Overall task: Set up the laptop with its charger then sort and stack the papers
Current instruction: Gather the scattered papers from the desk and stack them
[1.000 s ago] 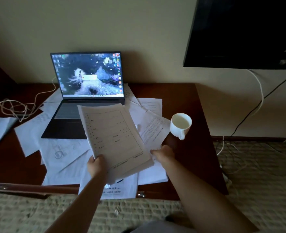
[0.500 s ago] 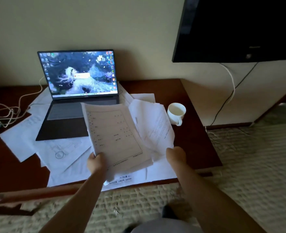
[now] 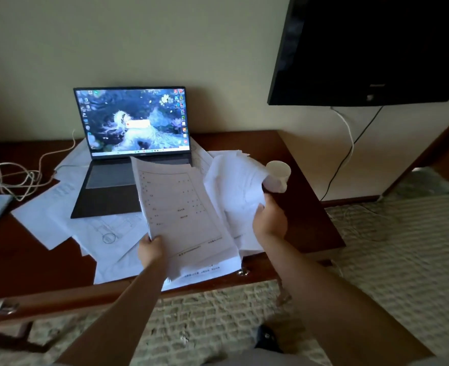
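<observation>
- Hanging top right on the wall is a black TV (image 3: 371, 48), screen dark. There's a small logo on its lower bezel but it's too blurry to read. A white wire and a black wire drop down the wall under it.
- Desk (image 3: 33, 262) is dark reddish wood, pushed against the wall, woven carpet (image 3: 392, 249) on the floor around it.
- Laptop (image 3: 136, 151) sits open at the back of the desk with the screen lit: bluish wallpaper with a white figure, icons down both sides, a small popup window in the middle. Brand mark under the screen is there but can't be made out.
- Loose papers (image 3: 59, 217) are spread over the desk around and partly under the laptop. One has a sketched circle on it, and the front one has a line of print too small to read.
- Left hand (image 3: 150, 250) grips a stack (image 3: 181, 215) by its lower left corner, held up tilted over the desk. Top sheet is a printed form with a frame and rows of small marks, nothing legible.
- Right hand (image 3: 269, 220) is curled around a crumpled bunch of sheets (image 3: 234, 186), lifted just right of the stack.
- Charger cable (image 3: 14, 178), white, lies tangled at the desk's left end and runs toward the laptop's left side.
- White cup (image 3: 279, 174) stands on the desk just behind the right hand.
</observation>
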Available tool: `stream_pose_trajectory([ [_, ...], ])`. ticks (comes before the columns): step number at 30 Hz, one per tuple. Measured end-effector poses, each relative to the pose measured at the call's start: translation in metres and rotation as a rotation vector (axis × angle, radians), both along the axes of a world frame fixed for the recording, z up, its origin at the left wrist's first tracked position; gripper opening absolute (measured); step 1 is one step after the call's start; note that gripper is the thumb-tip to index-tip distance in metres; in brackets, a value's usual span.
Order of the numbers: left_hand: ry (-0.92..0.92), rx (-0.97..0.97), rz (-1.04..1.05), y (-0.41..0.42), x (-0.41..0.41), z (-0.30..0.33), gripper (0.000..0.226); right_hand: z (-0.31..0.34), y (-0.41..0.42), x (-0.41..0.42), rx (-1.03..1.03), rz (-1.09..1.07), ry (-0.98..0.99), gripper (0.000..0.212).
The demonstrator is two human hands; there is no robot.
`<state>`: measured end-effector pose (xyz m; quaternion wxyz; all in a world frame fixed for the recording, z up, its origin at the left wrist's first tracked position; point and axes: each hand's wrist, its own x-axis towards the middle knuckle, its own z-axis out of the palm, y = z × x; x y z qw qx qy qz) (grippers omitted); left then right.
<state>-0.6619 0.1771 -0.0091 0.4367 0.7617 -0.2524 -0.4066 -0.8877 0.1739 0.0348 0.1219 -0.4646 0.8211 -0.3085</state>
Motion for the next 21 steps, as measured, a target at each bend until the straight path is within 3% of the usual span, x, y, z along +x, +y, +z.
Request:
stream_pose_trajectory([
  [4,0.031,-0.016,-0.010,-0.005,0.018,0.007,0.035,0.025,-0.012,0.024,-0.199,0.004,0.037,0.031],
  [8,0.021,-0.011,0.004,-0.008,0.030,0.020,0.030,0.053,-0.028,0.038,-0.269,0.014,0.117,0.030],
  [12,0.043,0.014,-0.014,-0.011,0.031,0.029,0.027,0.087,-0.045,0.045,-0.386,-0.104,-0.001,0.027],
  [18,0.008,-0.020,-0.056,-0.030,0.034,0.045,0.027,0.109,-0.059,0.052,-0.520,-0.019,-0.092,0.030],
  [21,-0.094,-0.063,-0.046,-0.041,0.037,0.058,0.029,0.113,-0.070,0.048,-0.517,-0.004,-0.067,0.027],
])
